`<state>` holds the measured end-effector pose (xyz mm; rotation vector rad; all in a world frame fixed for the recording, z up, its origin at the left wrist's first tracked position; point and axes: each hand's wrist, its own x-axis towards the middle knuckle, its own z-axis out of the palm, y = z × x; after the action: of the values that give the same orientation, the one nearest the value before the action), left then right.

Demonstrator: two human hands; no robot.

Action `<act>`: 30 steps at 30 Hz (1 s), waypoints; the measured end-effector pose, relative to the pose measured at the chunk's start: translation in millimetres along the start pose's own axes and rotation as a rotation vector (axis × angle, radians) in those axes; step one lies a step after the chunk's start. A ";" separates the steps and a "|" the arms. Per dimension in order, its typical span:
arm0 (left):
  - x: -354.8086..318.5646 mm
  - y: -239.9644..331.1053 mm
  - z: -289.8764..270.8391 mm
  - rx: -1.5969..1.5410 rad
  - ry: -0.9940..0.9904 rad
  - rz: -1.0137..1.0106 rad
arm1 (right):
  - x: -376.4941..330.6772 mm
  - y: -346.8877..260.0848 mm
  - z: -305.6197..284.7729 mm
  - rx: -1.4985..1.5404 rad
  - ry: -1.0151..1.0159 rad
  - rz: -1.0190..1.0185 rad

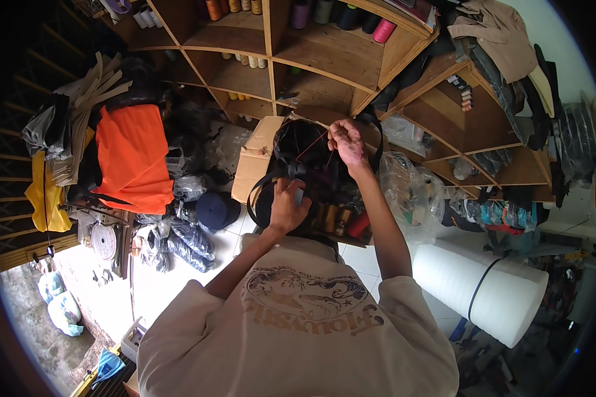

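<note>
My right hand is raised above an open cardboard box, its fingers pinched on a thin red thread. The thread slants down to the left into the dark contents of the box. Lower and to the left, my left hand is closed over the near part of these contents, with a small grey piece showing by its fingers; what it grips I cannot make out. The cardboard box has one flap folded out to the left. Dark straps and black material fill it. Several thread spools stand at its near right.
Ahead stands a wooden shelf with thread spools in its compartments. To the left are orange fabric and a dark blue round item. Clear plastic bags and a white foam roll lie to the right.
</note>
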<state>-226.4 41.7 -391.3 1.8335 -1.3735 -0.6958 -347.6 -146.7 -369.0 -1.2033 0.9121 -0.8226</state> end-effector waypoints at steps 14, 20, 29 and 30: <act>61.8 13.8 -2.1 -0.380 0.024 -0.043 | -28.0 -28.2 17.7 -0.076 -0.289 -0.048; 60.6 -56.5 26.5 -0.394 0.059 -0.011 | -34.3 -50.9 22.4 -0.022 -0.199 -0.150; 53.9 -62.4 13.4 -0.649 0.066 -0.199 | -48.1 -32.7 3.3 0.073 0.105 -0.204; 52.9 -62.0 11.3 -0.684 0.064 -0.234 | -49.8 -28.3 -2.5 0.008 0.179 -0.199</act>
<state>-185.2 -1.6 -447.9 1.4439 -0.7421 -1.0610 -371.8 -107.8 -334.4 -1.2411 0.9421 -1.1070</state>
